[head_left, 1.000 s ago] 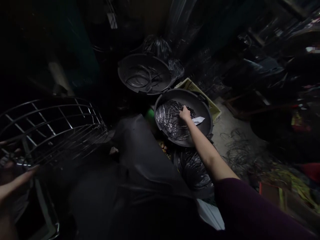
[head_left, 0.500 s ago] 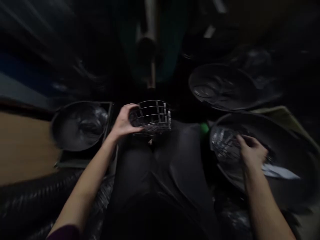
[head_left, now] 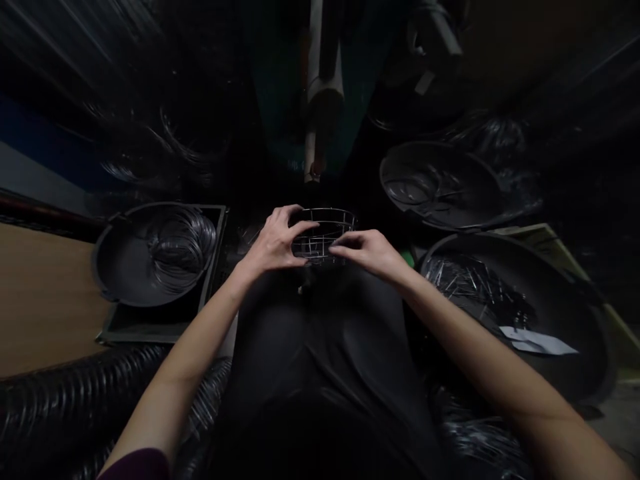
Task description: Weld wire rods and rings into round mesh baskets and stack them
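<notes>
A round wire basket (head_left: 325, 217) with thin metal rings and short upright bars is held in front of my lap. My left hand (head_left: 277, 240) grips its left side, thumb below and fingers above. On the right, my right hand (head_left: 367, 252) has thumb and fingers pinched together at the basket's bars. Anything small between those fingertips is too dark to make out. Just beyond the basket, a machine's light-coloured rod (head_left: 311, 157) points down toward it.
To the left, a dark basin (head_left: 125, 253) holds a bundle of wire rings (head_left: 183, 247). A large basin (head_left: 560, 287) on the right has short wire pieces (head_left: 465, 277) and white paper (head_left: 537, 340). Behind it, another basin (head_left: 470, 200) contains wire parts. Stacked wire rings (head_left: 75, 393) lie lower left.
My right hand has left the large right basin and come to the basket's right side. My left hand still holds the basket, which appears slightly farther right in view.
</notes>
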Demonstrator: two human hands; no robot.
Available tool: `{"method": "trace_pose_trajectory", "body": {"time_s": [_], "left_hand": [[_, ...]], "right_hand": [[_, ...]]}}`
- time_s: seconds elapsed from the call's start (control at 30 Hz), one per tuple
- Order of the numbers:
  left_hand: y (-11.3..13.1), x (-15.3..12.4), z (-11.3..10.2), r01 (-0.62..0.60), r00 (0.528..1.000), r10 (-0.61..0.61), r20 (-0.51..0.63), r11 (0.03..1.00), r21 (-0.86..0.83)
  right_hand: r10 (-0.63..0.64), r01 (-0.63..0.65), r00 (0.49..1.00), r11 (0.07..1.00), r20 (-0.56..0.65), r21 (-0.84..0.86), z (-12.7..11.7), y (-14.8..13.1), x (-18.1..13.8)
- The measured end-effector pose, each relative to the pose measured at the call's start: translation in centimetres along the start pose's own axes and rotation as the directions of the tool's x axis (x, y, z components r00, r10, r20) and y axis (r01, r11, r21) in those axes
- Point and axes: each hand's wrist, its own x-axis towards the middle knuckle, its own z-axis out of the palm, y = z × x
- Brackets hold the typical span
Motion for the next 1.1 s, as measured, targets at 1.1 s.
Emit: {"method": "trace_pose_trajectory", "body": {"time_s": [1.1], "left_hand": [[-4.1, 3.9, -2.0, 0.044, 0.98, -0.089, -0.178, 0.969, -0.241]], "right_hand": [[-0.469, 0.276, 0.882, 0.59, -0.044, -0.759, -1.2, -1.6, 6.4]]}}
